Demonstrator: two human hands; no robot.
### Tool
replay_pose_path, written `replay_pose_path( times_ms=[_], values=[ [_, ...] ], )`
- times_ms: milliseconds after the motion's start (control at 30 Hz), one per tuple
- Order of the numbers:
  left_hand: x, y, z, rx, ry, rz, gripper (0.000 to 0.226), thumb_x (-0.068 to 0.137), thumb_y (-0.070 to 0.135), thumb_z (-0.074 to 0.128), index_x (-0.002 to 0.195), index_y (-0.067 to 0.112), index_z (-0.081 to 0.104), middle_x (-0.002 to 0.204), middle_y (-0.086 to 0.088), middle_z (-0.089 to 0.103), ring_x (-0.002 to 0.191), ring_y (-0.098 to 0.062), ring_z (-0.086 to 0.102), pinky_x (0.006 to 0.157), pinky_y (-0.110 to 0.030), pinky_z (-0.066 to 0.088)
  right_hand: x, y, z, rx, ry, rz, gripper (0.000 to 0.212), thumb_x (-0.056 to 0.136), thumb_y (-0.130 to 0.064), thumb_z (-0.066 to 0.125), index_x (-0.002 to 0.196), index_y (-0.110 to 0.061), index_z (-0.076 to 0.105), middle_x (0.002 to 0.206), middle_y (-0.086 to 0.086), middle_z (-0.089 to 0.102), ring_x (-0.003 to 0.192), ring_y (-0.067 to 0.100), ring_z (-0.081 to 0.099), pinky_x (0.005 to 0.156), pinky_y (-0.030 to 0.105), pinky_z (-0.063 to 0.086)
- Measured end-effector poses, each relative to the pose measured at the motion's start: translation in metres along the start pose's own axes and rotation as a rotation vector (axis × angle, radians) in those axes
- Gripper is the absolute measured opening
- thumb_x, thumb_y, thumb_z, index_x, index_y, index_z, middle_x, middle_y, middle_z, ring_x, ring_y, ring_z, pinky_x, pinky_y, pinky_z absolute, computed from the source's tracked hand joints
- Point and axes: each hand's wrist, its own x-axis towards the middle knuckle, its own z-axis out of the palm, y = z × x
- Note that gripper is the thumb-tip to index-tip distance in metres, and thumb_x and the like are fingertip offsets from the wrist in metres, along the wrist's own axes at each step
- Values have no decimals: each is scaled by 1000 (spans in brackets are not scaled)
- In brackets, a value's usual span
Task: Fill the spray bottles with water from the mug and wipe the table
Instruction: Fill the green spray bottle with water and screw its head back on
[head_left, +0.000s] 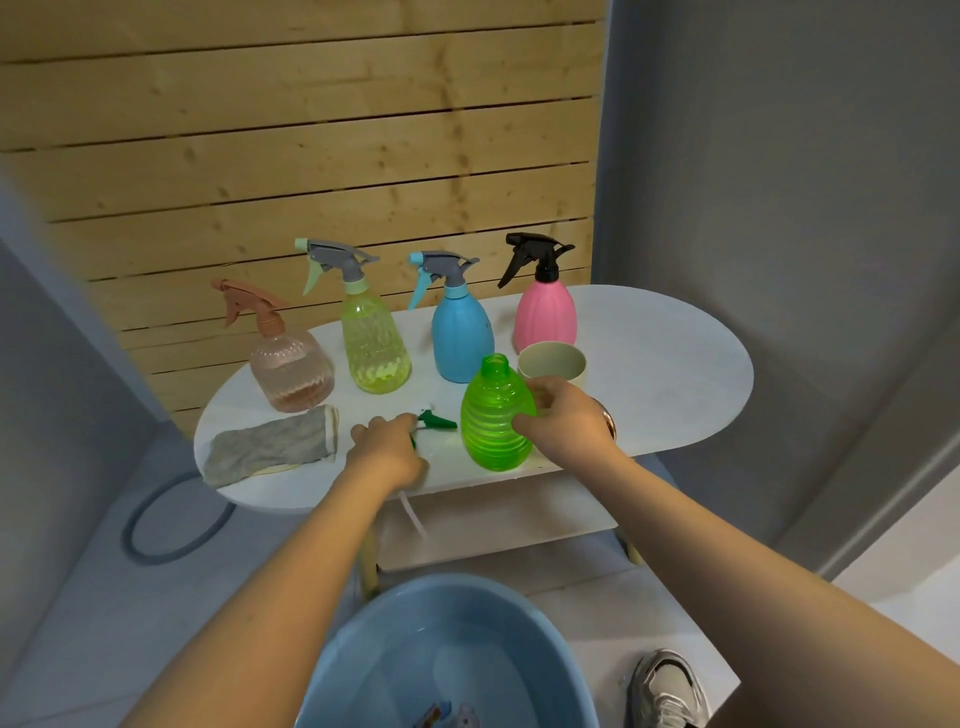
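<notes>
Blue basin (363, 649) sits nearest. Right hand (563, 415) grips the uncapped green bottle (491, 415) at the table's (675, 374) near edge; left hand (387, 447) holds its sprayer (434, 420). Mug (551, 362) stands just behind. A nudge could tip the bottle off.

A blue basin (447, 660) sits on the floor below the camera, with a grey sneaker (667, 688) just to its right. A dark ring (176, 525) lies on the floor at left, and a wooden slat wall (311, 130) rises behind.
</notes>
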Motion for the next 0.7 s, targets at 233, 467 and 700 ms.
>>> replay_pose_path(
  times_ms=[233,467,700],
  values=[
    [2,-3,1,-4,64,-111,44,79,34,67,113,12,50,122,-16,45,119,-32,40,75,-31,38,-2,-4,1,-18,40,-13,46,86,-24,63,129,-14,50,98,-3,51,82,14,48,46,11,28],
    [-12,-17,-10,-606,343,-74,29,78,21,68,103,9,60,96,-10,64,92,-27,59,59,-28,42,-5,-9,2,77,197,-76,43,83,-24,66,122,-14,54,109,1,51,95,16,50,73,23,37],
    [-52,22,-47,-891,617,283,57,75,15,78,122,17,47,108,6,51,85,1,53,63,-4,39,-8,-34,-5,367,-8,-209,31,85,-32,66,112,-16,67,92,-9,66,86,0,60,79,16,46]
  ],
)
